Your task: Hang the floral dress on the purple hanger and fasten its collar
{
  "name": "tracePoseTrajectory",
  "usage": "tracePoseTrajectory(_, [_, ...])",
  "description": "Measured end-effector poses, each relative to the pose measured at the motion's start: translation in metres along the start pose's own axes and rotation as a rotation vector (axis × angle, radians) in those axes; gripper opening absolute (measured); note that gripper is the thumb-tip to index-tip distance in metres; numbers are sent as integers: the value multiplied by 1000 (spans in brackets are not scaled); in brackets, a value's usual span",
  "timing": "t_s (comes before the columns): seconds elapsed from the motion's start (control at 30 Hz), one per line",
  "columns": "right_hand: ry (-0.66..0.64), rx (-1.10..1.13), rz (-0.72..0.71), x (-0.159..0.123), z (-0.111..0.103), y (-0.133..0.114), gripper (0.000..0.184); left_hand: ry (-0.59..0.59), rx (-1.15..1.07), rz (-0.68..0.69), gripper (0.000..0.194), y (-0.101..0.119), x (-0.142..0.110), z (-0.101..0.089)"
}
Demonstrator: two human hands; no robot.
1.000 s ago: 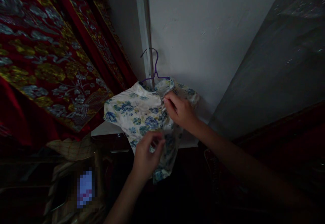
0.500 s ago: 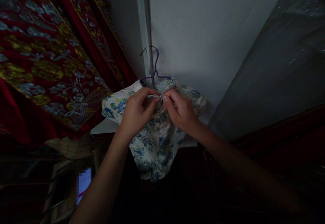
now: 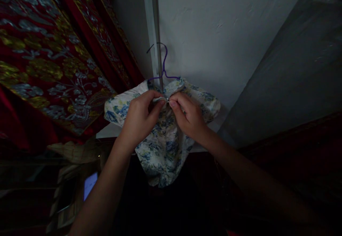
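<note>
A short-sleeved white shirt (image 3: 157, 157) with blue and green flowers hangs on a purple hanger (image 3: 164, 65). My left hand (image 3: 144, 116) pinches the left side of its collar between thumb and fingers. Close beside it, my right hand (image 3: 188, 114) pinches the other side of the collar opening. The two sets of fingertips almost meet at the neck, around a small pale fastening whose kind I cannot make out. Below the hands the front of the shirt falls straight and narrows at the hem.
Red cloth with gold and silver embroidery (image 3: 53, 57) hangs at the left. Behind the shirt are a pale wall (image 3: 213, 32) and a vertical strip (image 3: 151, 22). A lit phone screen (image 3: 90, 185) shows at lower left. Grey plastic-like sheeting (image 3: 288, 72) slants down the right.
Both hands stay at the collar, with the fingertips slightly farther apart and the small fastening more visible between them. The camera view has shifted a little.
</note>
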State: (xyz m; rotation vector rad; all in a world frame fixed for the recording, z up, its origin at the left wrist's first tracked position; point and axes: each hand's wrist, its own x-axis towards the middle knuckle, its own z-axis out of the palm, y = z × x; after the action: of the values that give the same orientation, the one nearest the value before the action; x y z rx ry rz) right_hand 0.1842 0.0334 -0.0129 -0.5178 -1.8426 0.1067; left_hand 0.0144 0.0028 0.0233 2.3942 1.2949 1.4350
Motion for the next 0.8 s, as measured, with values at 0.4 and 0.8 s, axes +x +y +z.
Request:
tracePoseTrajectory(0.4, [-3, 123, 69, -1, 6, -6, 21, -6, 155, -14, 11, 12, 1, -7])
tracePoseTrajectory(0.8, [-2, 127, 67, -6, 3, -18, 15, 8, 69, -29, 8, 15, -7, -12])
